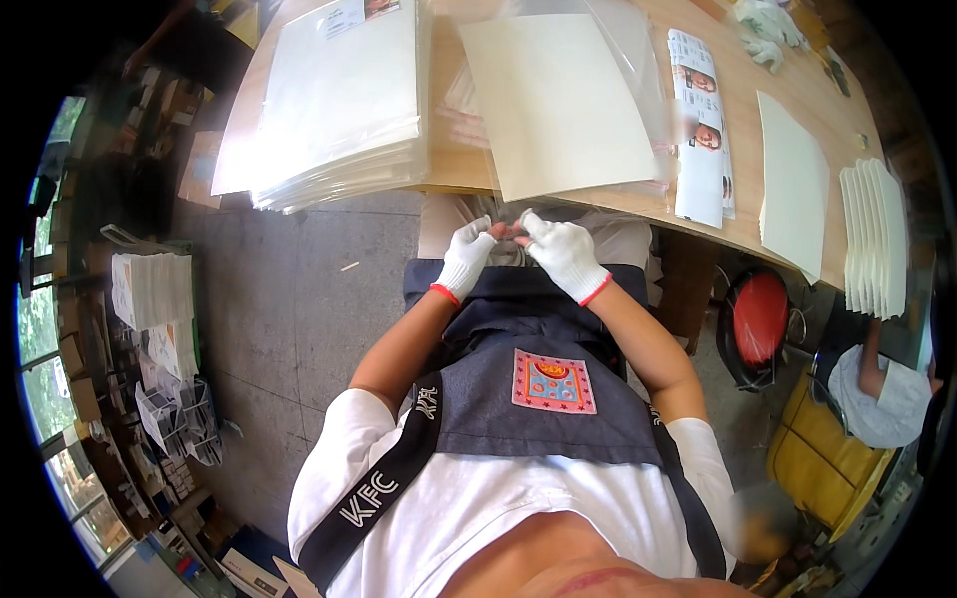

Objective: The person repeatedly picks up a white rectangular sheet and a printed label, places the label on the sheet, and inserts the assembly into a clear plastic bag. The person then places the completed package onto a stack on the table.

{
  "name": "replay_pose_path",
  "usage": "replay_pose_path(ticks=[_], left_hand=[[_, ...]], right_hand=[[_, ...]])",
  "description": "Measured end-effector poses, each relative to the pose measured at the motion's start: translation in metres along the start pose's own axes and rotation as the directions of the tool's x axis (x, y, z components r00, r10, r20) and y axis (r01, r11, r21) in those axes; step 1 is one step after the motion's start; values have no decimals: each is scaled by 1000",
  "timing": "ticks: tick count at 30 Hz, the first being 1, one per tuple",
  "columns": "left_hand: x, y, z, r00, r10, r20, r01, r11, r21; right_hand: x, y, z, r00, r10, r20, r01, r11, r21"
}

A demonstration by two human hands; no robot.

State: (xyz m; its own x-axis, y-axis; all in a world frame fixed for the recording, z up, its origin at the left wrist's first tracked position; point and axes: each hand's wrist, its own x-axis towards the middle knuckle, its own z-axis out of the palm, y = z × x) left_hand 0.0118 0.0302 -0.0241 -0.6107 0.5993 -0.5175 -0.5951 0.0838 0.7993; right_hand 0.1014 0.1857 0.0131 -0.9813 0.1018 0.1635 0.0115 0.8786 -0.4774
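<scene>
A cream sheet is lying flat on the wooden table, straight beyond the gloved right hand and to the far right of the left hand. Its near left corner is reaching the table's near edge, just beyond the fingertips, so this corner is the part standing closest to both hands. The right hand is sitting nearer to the sheet, with most of the sheet's width spreading beyond it. The sheet's long axis is running from near to far, its far end leaning a little to the left and its near end pointing back toward the person, slightly right.

Both hands are meeting in front of the table edge, bare fingertips close together and fingers bent narrow rather than spread. I cannot tell whether they are pinching something small between them. Neither is touching the sheet.

Clear plastic is showing from under the sheet's far right side. To the left, a thick stack of clear-wrapped white sheets is resting on the table. To the right, long printed strips are lying near to far, and beyond them a pale pile and a fanned group of folded white pieces are following the curving edge.
</scene>
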Motion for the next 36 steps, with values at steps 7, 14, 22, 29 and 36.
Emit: replay_pose_path(ticks=[7, 14, 22, 29, 36], left_hand=[[-1, 5, -3, 999, -32, 14, 32, 999, 12], [-12, -1, -37, 981, 194, 18, -185, 896, 404], [1, 36, -19, 265, 774, 576, -520, -388, 761], [8, 45, -3, 279, 700, 657, -683, -337, 649], [20, -9, -32, 781, 567, -262, -413, 784, 464]], right_hand=[[6, -8, -24, 971, 72, 226, -166, 888, 429], [-212, 187, -118, 494, 462, -737, -827, 512, -233], [-181, 123, -85, 666, 743, 73, -708, 659, -254], [-54, 117, -88, 976, -50, -211, -26, 940, -341], [-42, 97, -53, 770, 577, -272, -424, 782, 457]])
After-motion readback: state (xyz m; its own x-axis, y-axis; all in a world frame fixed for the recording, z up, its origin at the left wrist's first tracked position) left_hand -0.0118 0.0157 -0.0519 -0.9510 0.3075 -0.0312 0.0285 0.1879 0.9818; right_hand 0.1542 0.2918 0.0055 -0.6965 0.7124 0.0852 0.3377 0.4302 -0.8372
